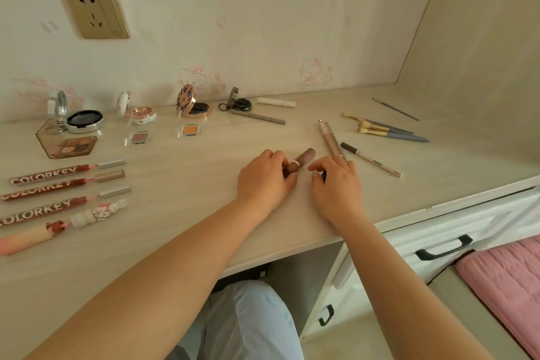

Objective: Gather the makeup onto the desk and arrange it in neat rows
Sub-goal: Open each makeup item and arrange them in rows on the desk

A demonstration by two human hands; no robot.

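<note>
Pale wooden desk (181, 172) carries lip glosses (62, 184) in rows at left, open compacts (140, 115) behind, while mid-desk the left hand (263, 178) pinches a brown lipstick (301, 159), the right hand (336, 181) curled beside it over something dark, brushes (388, 128) far right.

Brown lipstick tube (302, 158), pale wood-grain desk (204, 161), gold wall socket (95, 10), pink cushion (508, 280).

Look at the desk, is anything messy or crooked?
Yes. On the right, the brushes, the novo pencil and the thin stick lie scattered at different angles, unlike the neat row of Colorkey tubes on the left. The brown lipstick in the left hand also lies slanted.
</note>
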